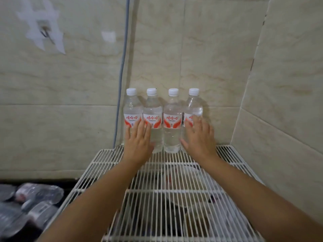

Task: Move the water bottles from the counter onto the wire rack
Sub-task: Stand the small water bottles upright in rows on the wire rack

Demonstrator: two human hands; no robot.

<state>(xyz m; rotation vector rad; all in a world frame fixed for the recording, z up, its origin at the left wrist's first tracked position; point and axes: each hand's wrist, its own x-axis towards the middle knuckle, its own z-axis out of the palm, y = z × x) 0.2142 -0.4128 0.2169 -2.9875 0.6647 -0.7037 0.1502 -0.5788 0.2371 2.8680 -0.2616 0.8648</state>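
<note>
Beige tiled wall behind wire rack [174,191]; four water bottles [172,119] at rack's back edge. Left hand [138,142], right hand [199,137]: grip apart, fingers flat against bottles. Full bottles likely heavy, thin-walled (slick plastic): grasp at label waist.

Four bottles [162,119] abreast at rack's [108,159] back

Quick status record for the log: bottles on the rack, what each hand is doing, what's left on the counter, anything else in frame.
bottles on rack: four upright bottles in a row at the back edge of the wire rack, white caps on, red labels facing the camera
left hand: left hand flat, fingers straight, against the two left bottles
right hand: right hand flat, fingers straight, against the rightmost bottle
still on counter: blurred bottles lying down at lower left; count unclear
behind: tiled wall, grey cable
below rack: dishes, indistinct
</note>
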